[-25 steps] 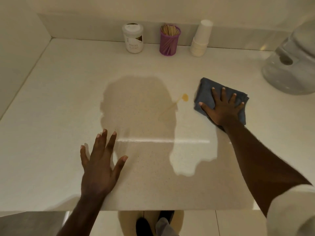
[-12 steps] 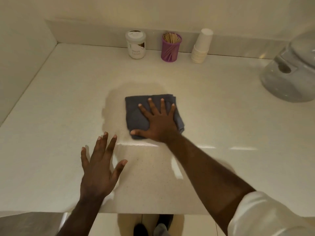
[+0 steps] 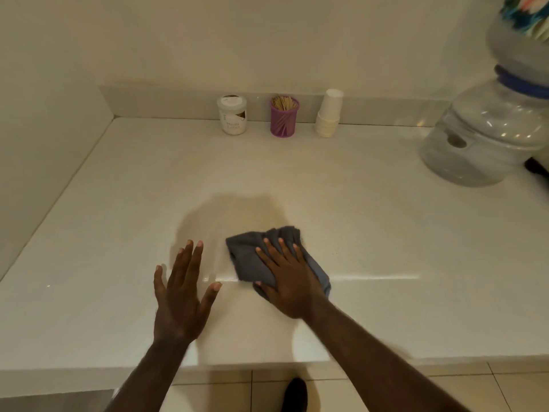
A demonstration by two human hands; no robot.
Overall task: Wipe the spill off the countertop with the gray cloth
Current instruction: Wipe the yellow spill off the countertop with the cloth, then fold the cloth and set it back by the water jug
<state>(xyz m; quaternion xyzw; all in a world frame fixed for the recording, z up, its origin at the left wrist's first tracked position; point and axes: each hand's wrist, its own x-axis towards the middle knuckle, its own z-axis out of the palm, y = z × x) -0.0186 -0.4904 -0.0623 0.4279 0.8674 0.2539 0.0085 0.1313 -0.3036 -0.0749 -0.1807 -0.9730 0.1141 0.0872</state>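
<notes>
The gray cloth lies bunched on the white countertop, near its front middle. My right hand presses flat on the cloth's right half, fingers spread over it. My left hand rests flat on the counter just left of the cloth, fingers apart, holding nothing. No orange spill shows on the surface; only a dark shadow patch lies behind the cloth.
Against the back wall stand a white jar, a purple holder of toothpicks and a stack of white paper cups. A large water bottle sits at the right. The counter's front edge runs just below my wrists.
My right hand swept the cloth from the right over the orange spill to the left, then pulled it nearer to me; the cloth has bunched up. The left hand stayed put.
</notes>
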